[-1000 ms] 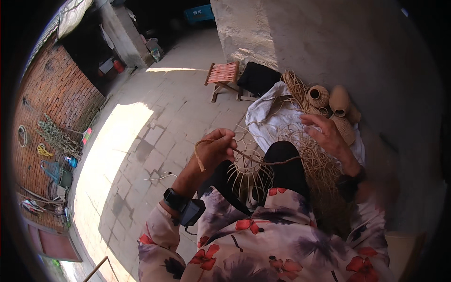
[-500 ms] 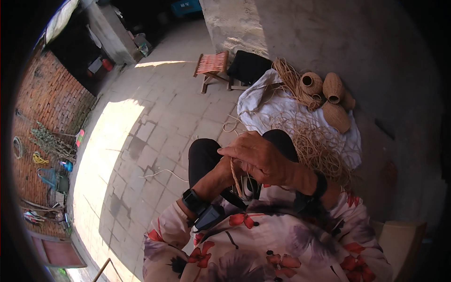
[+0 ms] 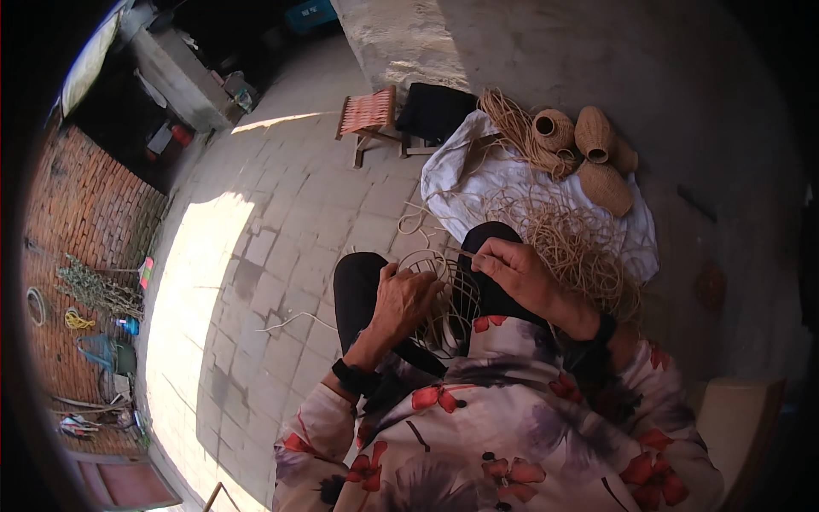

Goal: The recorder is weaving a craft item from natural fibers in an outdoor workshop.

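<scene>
Paved yard (image 3: 294, 196), probably a home's (the bay (image 3: 226, 38) is dim): brick wall (image 3: 94, 192), coils (image 3: 77, 322), folding stool (image 3: 368, 112).

Left head fisheye, facing down — close

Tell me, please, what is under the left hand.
The left hand covers part of a ribbed frame; more of it shows to the right. Whatever else lies directly beneath the hand is hidden.
</scene>
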A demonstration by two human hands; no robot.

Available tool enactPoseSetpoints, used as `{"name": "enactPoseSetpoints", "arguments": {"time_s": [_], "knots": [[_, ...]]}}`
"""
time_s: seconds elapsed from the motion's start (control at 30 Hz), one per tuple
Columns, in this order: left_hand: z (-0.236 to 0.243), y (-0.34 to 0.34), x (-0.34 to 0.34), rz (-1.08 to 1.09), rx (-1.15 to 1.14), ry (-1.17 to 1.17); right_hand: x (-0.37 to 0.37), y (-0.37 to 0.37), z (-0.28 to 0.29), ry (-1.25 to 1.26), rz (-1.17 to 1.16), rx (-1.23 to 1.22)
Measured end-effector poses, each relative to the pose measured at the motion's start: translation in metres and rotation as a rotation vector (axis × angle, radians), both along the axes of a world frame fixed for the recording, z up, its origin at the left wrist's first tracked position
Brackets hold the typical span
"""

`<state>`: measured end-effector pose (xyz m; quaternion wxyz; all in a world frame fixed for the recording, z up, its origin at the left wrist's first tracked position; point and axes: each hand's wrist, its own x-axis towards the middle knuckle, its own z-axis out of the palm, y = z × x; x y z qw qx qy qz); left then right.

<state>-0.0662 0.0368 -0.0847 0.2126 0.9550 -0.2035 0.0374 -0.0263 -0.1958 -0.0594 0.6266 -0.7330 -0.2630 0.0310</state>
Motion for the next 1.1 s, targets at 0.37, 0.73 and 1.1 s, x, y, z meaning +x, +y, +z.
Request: {"name": "enactPoseSetpoints", "arguments": {"time_s": [0.37,0.73,1.1], "knots": [[0.010,0.025,0.009,-0.227,-0.239,0.185,-0.050,0.006,-0.009,-0.261,0.075,-0.480],[0.019,0.018,0.013,-0.219,-0.145,0.211,-0.046,0.038,-0.045,-0.696,0.011,-0.549],[0.019,0.007,0.004,0.052,-0.513,0.437,-0.032,0.042,-0.055,-0.832,-0.005,-0.548]]}}
